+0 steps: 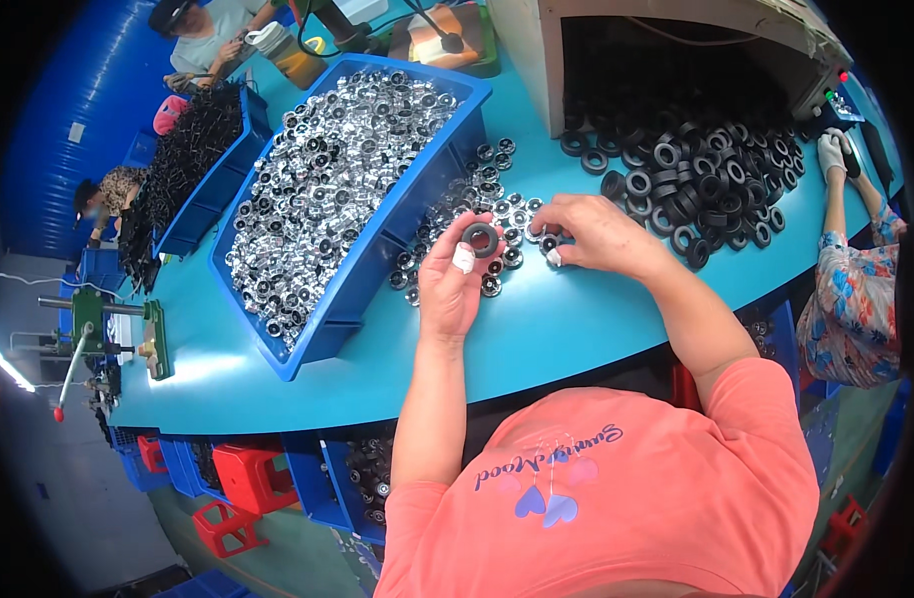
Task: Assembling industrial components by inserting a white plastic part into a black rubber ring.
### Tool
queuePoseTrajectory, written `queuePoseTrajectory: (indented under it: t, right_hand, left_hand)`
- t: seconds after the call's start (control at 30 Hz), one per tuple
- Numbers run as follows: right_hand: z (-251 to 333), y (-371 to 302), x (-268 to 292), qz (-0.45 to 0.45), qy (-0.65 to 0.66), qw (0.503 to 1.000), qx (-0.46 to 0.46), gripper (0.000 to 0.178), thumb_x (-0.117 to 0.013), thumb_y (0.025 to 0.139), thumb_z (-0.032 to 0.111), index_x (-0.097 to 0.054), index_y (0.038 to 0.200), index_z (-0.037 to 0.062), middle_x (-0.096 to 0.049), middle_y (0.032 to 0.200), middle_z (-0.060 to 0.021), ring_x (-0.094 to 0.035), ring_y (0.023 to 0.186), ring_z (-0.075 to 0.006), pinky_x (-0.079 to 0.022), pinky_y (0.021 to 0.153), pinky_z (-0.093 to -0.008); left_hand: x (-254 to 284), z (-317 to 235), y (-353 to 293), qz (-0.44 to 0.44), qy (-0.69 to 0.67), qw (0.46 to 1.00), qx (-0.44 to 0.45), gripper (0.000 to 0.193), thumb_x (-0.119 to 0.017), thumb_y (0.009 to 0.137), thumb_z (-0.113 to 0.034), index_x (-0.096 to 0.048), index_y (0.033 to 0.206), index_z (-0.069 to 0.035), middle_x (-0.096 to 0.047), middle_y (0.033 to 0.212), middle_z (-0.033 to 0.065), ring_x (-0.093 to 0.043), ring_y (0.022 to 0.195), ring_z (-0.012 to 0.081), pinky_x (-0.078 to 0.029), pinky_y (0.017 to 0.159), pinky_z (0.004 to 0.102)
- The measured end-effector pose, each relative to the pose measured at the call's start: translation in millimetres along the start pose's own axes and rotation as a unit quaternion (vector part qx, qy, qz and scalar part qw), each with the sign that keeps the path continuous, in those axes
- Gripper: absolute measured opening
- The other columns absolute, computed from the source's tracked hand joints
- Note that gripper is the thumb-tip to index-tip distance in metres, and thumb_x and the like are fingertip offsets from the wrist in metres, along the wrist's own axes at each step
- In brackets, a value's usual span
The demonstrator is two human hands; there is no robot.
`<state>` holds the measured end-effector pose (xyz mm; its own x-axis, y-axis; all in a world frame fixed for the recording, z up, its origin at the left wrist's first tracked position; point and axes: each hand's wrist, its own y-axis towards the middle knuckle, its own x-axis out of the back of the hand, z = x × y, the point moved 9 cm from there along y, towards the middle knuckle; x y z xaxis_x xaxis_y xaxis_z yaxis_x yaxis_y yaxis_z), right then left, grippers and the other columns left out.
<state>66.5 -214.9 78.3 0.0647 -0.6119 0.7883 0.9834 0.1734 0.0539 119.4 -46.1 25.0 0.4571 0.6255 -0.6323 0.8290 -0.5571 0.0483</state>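
Note:
My left hand is closed on a small black rubber tyre, pinched upright between thumb and fingers. Just to its right, my right hand has its fingertips closed around a chrome wheel hub with a dark centre. White wrapping covers part of both thumbs. Loose chrome wheel hubs lie on the table around and beyond my hands, some partly hidden by my fingers. To the right of my right hand spreads a heap of black tyres.
A large blue bin full of chrome hubs stands left on the turquoise table. Behind the tyres is a pale box-like housing. A green hand press sits far left. Other people work at the far left and right.

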Motion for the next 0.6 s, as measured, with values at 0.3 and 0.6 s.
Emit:
queuePoseTrajectory:
  t: [0.3, 0.6]
  right_hand:
    - [2, 1, 5, -0.009, 0.056, 0.998, -0.005, 0.032, -0.074, 0.073, 0.006, -0.071, 0.104, 0.0041, -0.064, 0.090, -0.0117, -0.067, 0.082, -0.0258, -0.056, 0.076, -0.0368]
    - [3, 5, 13, -0.071, 0.258, 0.963, 0.005, 0.032, -0.075, 0.075, 0.004, -0.071, 0.106, 0.0035, -0.064, 0.100, -0.0066, -0.068, 0.087, -0.0166, -0.057, 0.084, -0.0303]
  left_hand:
    - [-9, -7, -2, 0.038, 0.026, 0.999, -0.019, 0.062, -0.069, 0.090, -0.002, -0.045, 0.146, 0.002, -0.054, 0.141, 0.0201, -0.058, 0.126, 0.0309, -0.049, 0.109, 0.0434]
    - [-8, -1, -3, 0.014, 0.055, 0.998, -0.003, 0.073, -0.071, 0.082, 0.010, -0.044, 0.149, 0.001, -0.053, 0.142, 0.0175, -0.060, 0.124, 0.0260, -0.054, 0.104, 0.0371]
